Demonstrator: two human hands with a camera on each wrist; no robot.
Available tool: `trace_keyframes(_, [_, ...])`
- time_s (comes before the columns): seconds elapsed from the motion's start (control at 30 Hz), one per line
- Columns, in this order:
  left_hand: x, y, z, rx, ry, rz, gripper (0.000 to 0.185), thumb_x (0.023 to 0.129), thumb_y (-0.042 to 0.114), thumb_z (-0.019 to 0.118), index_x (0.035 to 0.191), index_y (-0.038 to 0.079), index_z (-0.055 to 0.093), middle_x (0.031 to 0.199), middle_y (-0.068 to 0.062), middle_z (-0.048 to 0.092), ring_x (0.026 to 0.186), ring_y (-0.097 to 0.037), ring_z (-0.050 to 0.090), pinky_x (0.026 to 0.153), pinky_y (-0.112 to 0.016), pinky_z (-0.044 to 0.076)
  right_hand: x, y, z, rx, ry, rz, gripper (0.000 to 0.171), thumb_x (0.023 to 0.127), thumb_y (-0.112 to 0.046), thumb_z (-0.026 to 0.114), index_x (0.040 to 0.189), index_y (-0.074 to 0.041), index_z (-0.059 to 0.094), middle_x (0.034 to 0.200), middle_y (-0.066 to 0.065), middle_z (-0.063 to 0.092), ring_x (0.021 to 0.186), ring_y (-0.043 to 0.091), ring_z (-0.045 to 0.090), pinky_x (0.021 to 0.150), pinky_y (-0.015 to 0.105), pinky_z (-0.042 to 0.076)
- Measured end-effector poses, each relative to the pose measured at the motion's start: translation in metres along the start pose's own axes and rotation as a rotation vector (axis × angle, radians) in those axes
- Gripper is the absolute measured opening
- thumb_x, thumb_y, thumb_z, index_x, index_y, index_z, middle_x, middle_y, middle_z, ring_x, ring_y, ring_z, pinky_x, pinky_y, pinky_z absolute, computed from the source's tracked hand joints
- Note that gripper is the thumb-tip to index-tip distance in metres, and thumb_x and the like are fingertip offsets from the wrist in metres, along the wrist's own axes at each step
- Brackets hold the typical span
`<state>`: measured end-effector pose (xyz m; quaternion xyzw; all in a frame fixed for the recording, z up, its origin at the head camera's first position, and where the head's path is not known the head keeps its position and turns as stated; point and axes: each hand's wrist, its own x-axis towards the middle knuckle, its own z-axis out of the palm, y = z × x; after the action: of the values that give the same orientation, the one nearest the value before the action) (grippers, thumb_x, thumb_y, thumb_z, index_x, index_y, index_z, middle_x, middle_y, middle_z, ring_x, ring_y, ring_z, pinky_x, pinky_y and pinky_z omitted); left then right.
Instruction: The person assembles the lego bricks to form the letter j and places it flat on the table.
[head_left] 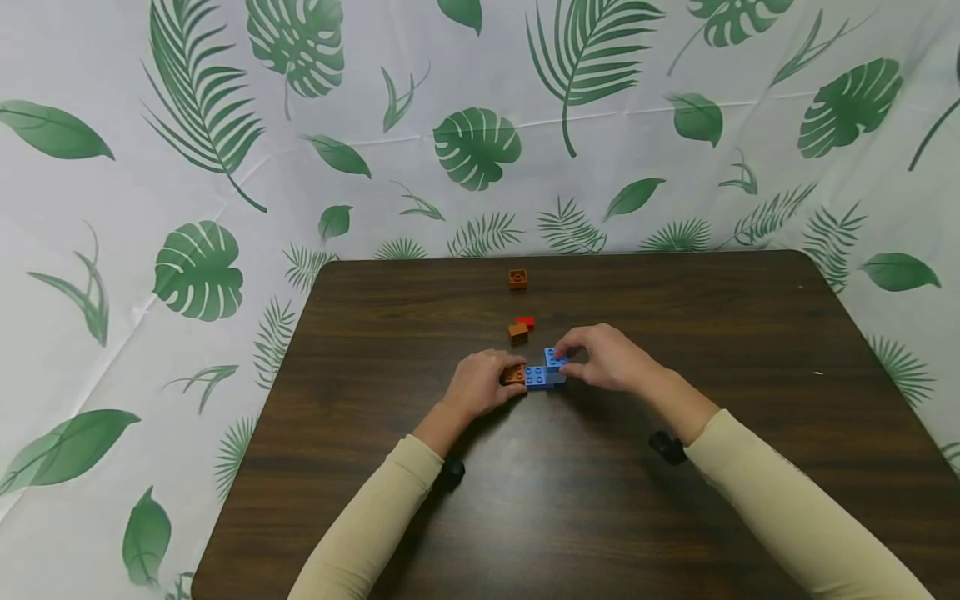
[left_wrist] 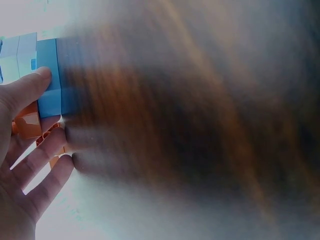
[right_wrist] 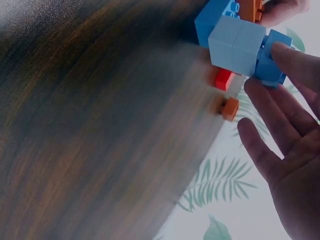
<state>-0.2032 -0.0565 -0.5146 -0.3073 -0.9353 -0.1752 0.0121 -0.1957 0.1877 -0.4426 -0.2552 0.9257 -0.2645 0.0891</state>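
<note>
My left hand [head_left: 480, 385] pinches an orange toy building brick [head_left: 515, 375] at the left end of a small joined build. In the left wrist view its thumb lies against the side of a blue brick [left_wrist: 49, 85]. That blue brick sits beside the orange one. To its right rises a pale blue block [right_wrist: 236, 45], seemingly two stacked bricks. Atop this block, my right hand [head_left: 606, 358] pinches another blue brick [right_wrist: 272, 60] between thumb and fingers. Whether that brick is fully pressed down I cannot tell.
Just behind the build lie a loose orange brick [head_left: 518, 333] and a red brick [head_left: 525, 321]. Farther back, near the table's far edge, is another orange brick [head_left: 517, 278]. A leaf-patterned cloth [head_left: 480, 208] hangs behind the dark wooden table [head_left: 360, 333].
</note>
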Motion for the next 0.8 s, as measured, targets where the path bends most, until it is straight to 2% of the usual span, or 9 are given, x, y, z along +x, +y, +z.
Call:
trace_keyframes(0.3, [0.0003, -0.0001, -0.0005, 0.0, 0.003, 0.003, 0.045, 0.086, 0.045, 0.074, 0.125, 0.022, 0.069, 0.117, 0.002, 0.069, 0.103, -0.015, 0.064, 0.087, -0.036, 0.051, 0.0009, -0.0042, -0.0017, -0.025, -0.018, -0.004, 0.022, 0.085, -0.016, 0.078, 0.107, -0.011, 0.073, 0.106, 0.0, 0.07, 0.098, 0.019, 0.063, 0.088, 0.044, 0.051])
trace_keyframes(0.57, [0.0014, 0.0, -0.0007, 0.027, 0.022, 0.006, 0.045, 0.085, 0.045, 0.075, 0.123, 0.023, 0.07, 0.112, 0.003, 0.07, 0.099, -0.015, 0.064, 0.083, -0.035, 0.052, 0.0014, -0.0051, -0.0002, -0.075, 0.005, -0.017, 0.022, 0.085, -0.018, 0.079, 0.105, -0.012, 0.074, 0.105, -0.001, 0.071, 0.096, 0.02, 0.064, 0.087, 0.045, 0.051])
trace_keyframes(0.8, [0.0013, -0.0003, -0.0009, 0.032, 0.014, 0.008, 0.045, 0.085, 0.046, 0.075, 0.124, 0.023, 0.07, 0.113, 0.003, 0.07, 0.1, -0.014, 0.064, 0.084, -0.035, 0.052, 0.0024, -0.0035, 0.0016, -0.087, 0.006, 0.001, 0.022, 0.084, -0.019, 0.079, 0.105, -0.013, 0.074, 0.104, -0.002, 0.071, 0.095, 0.019, 0.064, 0.087, 0.044, 0.051])
